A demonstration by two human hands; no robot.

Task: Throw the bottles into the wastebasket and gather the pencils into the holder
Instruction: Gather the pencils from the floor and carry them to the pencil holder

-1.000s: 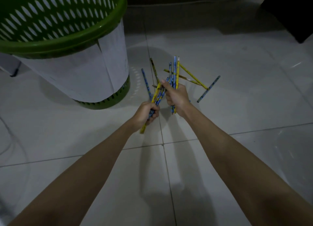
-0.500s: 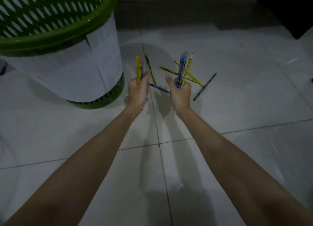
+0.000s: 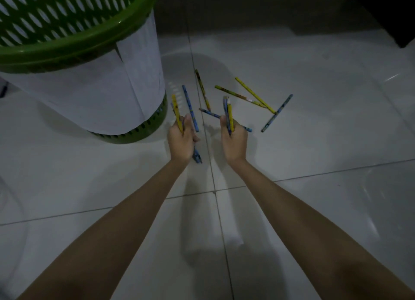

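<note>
My left hand point(image 3: 181, 140) is shut on a small bunch of yellow and blue pencils point(image 3: 176, 113) that stick out above and below the fist. A second bunch of blue and yellow pencils point(image 3: 228, 113) stands upright in my right hand point(image 3: 233, 140), which is shut on it. Several loose pencils lie on the tiled floor just beyond both hands: a blue pencil point(image 3: 190, 108), a dark yellow pencil point(image 3: 202, 89), two crossed yellow pencils point(image 3: 254, 94) and a blue pencil point(image 3: 277, 113) at the right. The green wastebasket point(image 3: 78, 52) stands at upper left. No bottle or holder shows.
The wastebasket has a perforated green rim and base with white paper wrapped round its wall point(image 3: 94, 93). A dark piece of furniture point(image 3: 390, 9) fills the top right corner. Light grey floor tiles point(image 3: 314, 160) spread around my arms.
My hands have separated, each keeping its own bunch of pencils. Both hands have sunk lower towards the floor, and the pencils in the right hand sit lower in the fist.
</note>
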